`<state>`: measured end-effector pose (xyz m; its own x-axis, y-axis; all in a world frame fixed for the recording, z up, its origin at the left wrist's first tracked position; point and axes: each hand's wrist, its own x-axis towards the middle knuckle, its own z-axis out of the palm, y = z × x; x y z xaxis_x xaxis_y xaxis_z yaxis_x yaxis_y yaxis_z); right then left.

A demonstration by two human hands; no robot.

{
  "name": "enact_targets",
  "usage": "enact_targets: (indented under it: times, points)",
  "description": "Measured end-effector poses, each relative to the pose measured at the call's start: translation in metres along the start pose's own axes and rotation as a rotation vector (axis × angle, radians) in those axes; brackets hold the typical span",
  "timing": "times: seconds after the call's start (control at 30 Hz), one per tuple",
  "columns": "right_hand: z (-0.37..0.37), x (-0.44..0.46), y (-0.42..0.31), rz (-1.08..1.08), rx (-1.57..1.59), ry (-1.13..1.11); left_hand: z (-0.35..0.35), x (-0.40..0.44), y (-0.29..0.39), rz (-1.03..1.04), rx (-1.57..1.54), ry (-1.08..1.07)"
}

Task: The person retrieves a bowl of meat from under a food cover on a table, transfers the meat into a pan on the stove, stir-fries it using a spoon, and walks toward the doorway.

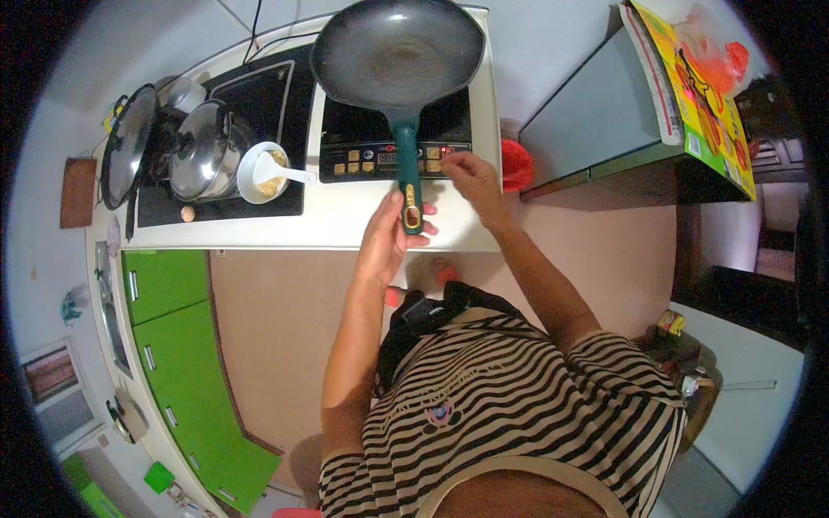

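Observation:
A dark frying pan [399, 56] rests on the black induction cooker [332, 138], its green handle pointing toward me. My left hand [390, 235] is closed around the handle's end from below, thumb on the left and fingertips showing on the right. At the right end of the cooker's control panel is my right hand [477, 181], fingers curled and holding nothing. A fingertip lies at or very near a button beside a small red light; contact is hard to make out. Left of the cooker stands a white bowl [249, 180] with yellowish food and a white spoon [285, 173].
A lidded steel pot [200, 151] and a large lid [131, 147] stand on the left. An egg [187, 214] lies near the counter's front edge [345, 237]. A red bin [516, 166] and a grey cabinet [587, 112] are to the right.

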<state>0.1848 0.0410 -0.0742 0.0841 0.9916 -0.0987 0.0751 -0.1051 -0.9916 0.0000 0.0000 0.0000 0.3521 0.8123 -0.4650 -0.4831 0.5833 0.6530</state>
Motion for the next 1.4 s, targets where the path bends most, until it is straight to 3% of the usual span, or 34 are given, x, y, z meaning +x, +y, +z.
enact_targets:
  times: [0.03,0.07,0.1,0.17,0.23,0.4,0.57,0.6,0.67,0.77,0.8,0.87,0.9,0.97,1.1,1.17,1.23,1.27,1.3,1.37,1.4]
  points:
    - [-0.009,-0.012,-0.035,0.248,0.249,-0.031,0.001,0.002,0.002,0.001,0.057,0.018]
    - [-0.015,-0.021,-0.062,0.251,0.524,-0.104,0.001,0.004,0.004,0.003,0.115,0.032]
    - [-0.014,-0.026,-0.082,0.238,0.583,-0.108,-0.002,0.006,0.009,0.041,0.178,0.111]
    - [-0.024,-0.045,-0.134,0.193,0.867,-0.419,-0.008,0.01,0.014,0.111,0.138,0.119]
    - [-0.021,-0.073,-0.179,0.064,0.728,-0.536,-0.022,0.005,0.025,0.129,0.129,0.135]
    - [-0.015,-0.116,-0.239,-0.319,1.083,-1.089,-0.049,-0.004,0.027,0.127,0.137,0.112]
    - [-0.005,-0.119,-0.215,-0.729,1.271,-1.155,-0.059,-0.004,0.022,0.131,0.085,0.094]
    - [-0.016,-0.111,-0.213,-0.743,1.091,-1.19,-0.057,-0.005,0.021,0.164,0.072,0.15]
    - [-0.031,-0.108,-0.187,-0.596,0.852,-0.99,-0.063,-0.009,0.016,0.211,0.079,0.15]
    - [-0.05,-0.07,-0.168,-0.012,0.213,-0.509,-0.061,-0.028,0.012,0.216,0.074,0.241]
    - [-0.043,-0.048,-0.136,-0.207,0.023,-0.318,-0.076,-0.033,0.004,0.219,0.072,0.232]
    - [-0.049,-0.023,-0.073,-0.189,-0.55,-0.038,-0.09,-0.049,-0.013,0.185,0.101,0.313]
    - [-0.051,-0.016,-0.053,-0.193,-0.553,-0.045,-0.095,-0.056,-0.02,0.156,0.138,0.389]
    - [-0.052,-0.008,-0.015,-0.498,-0.917,-0.005,-0.106,-0.071,-0.04,0.133,0.128,0.392]
    - [-0.027,0.002,0.004,-0.754,-0.94,-0.061,-0.117,-0.101,-0.076,0.044,0.173,0.517]
    - [-0.026,0.01,0.018,-0.728,-0.929,-0.147,-0.126,-0.114,-0.091,0.048,0.141,0.593]
    - [-0.02,0.015,0.024,-0.835,-0.991,0.035,-0.145,-0.129,-0.115,-0.057,0.17,0.658]
    - [-0.023,0.024,0.032,-0.828,-1.009,-0.048,-0.158,-0.135,-0.133,-0.047,0.205,0.707]
    - [-0.026,0.032,0.04,-0.936,-1.084,0.069,-0.156,-0.141,-0.143,-0.029,0.208,0.735]
    - [-0.016,0.035,0.036,-0.65,-1.124,-0.036,-0.179,-0.16,-0.174,-0.036,0.254,0.817]
    - [-0.017,0.047,0.04,-0.735,-1.297,-0.012,-0.195,-0.154,-0.195,-0.031,0.244,0.873]
